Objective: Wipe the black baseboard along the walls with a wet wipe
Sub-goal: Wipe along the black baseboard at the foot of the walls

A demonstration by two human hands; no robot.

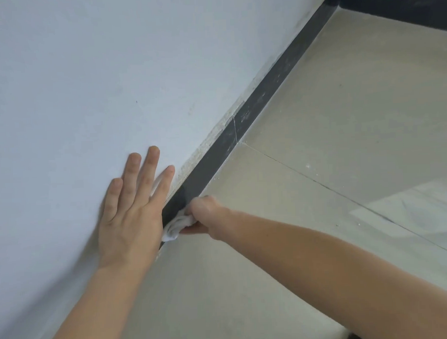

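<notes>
Head view: right hand [203, 215] grip clutches wet wipe [177, 228] against black baseboard [256, 110] (left hand [132, 208] flat, open).

Ahead of the right hand [202, 213], the black baseboard strip [263, 97] runs clear to the far corner, where a second black baseboard [394, 1] on the adjoining wall closes the run. The beige tiled floor [329, 120] beside the strip is bare apart from small white specks, so nothing blocks passage along it. The left hand [132, 210] lies flat on the pale painted wall [100, 72] just above the strip, its edge over the strip's top, crowding the crumpled white wet wipe [176, 226] from that side
</notes>
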